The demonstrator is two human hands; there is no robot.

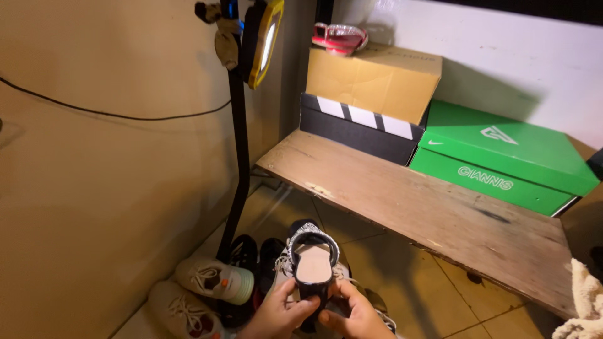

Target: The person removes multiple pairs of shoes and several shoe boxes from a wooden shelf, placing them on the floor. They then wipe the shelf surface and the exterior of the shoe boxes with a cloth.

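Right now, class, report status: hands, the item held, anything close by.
Left hand and right hand both gripping black sandal, insole up. Pale sneakers on the floor to the left. Wooden shelf ahead, boxes at its back.

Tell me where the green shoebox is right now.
In the head view, the green shoebox sits at the right end of the wooden shelf board, against the white wall, just right of the black-and-white box with the cardboard box on top.

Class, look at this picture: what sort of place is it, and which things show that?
Probably a home shoe-storage corner: shoeboxes stacked on a wooden shelf, sneakers on the tiled floor, and both hands holding a sandal.
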